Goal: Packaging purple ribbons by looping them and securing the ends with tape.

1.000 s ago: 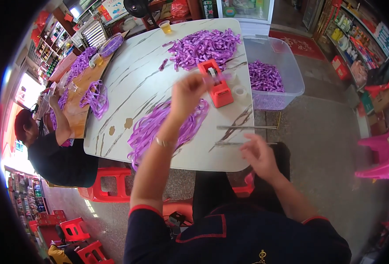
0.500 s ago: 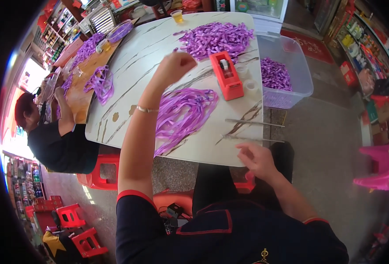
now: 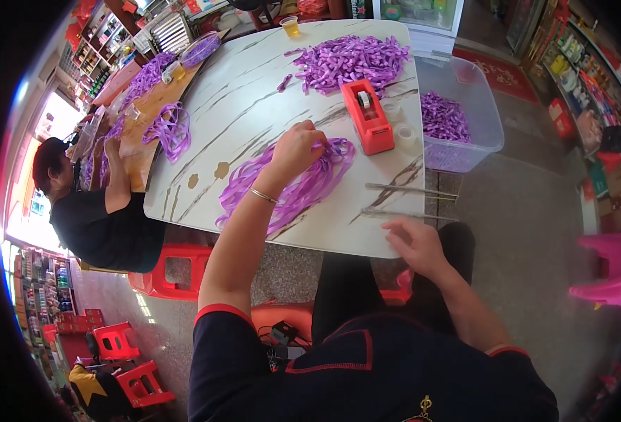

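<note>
My left hand reaches down onto a loose bundle of long purple ribbons on the marble-patterned table. Its fingers are bent together at the upper part of the bundle, pinching the ribbon; the fingertips are partly hidden. By the near right table edge hovers my right hand, empty, with thumb and fingers apart. Close to it, two thin metal rods jut over the right edge. Beyond the bundle stand a red tape dispenser and a heap of short folded purple ribbon pieces. One small piece lies apart.
Clear tape rolls lie beside the dispenser. A translucent plastic bin with purple pieces stands right of the table. A cup of yellow liquid is at the far edge. At left, another person sits at a wooden table with ribbons.
My left hand has come down and nearer, from beside the far heap onto the ribbon bundle. A small purple piece now shows left of the heap. My right hand stays near the edge.
</note>
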`<state>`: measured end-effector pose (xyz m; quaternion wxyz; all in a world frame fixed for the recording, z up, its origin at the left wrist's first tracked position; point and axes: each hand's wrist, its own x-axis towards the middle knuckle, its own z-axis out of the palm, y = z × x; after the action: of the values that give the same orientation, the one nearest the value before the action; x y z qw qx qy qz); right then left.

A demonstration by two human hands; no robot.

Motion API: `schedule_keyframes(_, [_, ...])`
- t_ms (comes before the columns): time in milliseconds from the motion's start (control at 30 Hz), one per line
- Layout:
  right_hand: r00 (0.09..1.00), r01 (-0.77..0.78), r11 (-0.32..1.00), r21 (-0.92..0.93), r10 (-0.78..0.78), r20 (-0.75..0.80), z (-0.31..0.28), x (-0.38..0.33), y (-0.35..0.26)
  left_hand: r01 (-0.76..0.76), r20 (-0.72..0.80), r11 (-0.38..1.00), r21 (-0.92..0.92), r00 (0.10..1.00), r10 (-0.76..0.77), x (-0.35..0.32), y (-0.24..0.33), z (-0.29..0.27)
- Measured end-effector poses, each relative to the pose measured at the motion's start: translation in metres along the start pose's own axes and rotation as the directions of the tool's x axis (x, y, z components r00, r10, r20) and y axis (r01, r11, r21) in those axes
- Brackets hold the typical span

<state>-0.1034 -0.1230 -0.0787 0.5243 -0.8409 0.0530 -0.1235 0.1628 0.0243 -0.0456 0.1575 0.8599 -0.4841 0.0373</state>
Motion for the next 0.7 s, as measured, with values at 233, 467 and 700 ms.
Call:
schedule_keyframes(233, [1.0,-0.022,1.0,0.007,0.022,0.0,-0.001,-0.001,0.0,-0.012,-0.181,0.953,-0.304,0.982,-0.046,0.025,-0.011,-0.043])
schedule_keyframes(467, [0.989,-0.129,0.962,0.242,0.108,0.099,-0.007,0.025,-0.007,-0.051,-0.141,0.873,-0.485,0.99,-0.02,0.023,0.011,-0.094])
schedule_keyframes(700, [0.99,-0.138,0.888,0.438,0.106,0.098,-0.009,0.127,-0.074,-0.176,-0.177,0.935,-0.307,0.976,0.125,0.016,0.065,-0.078])
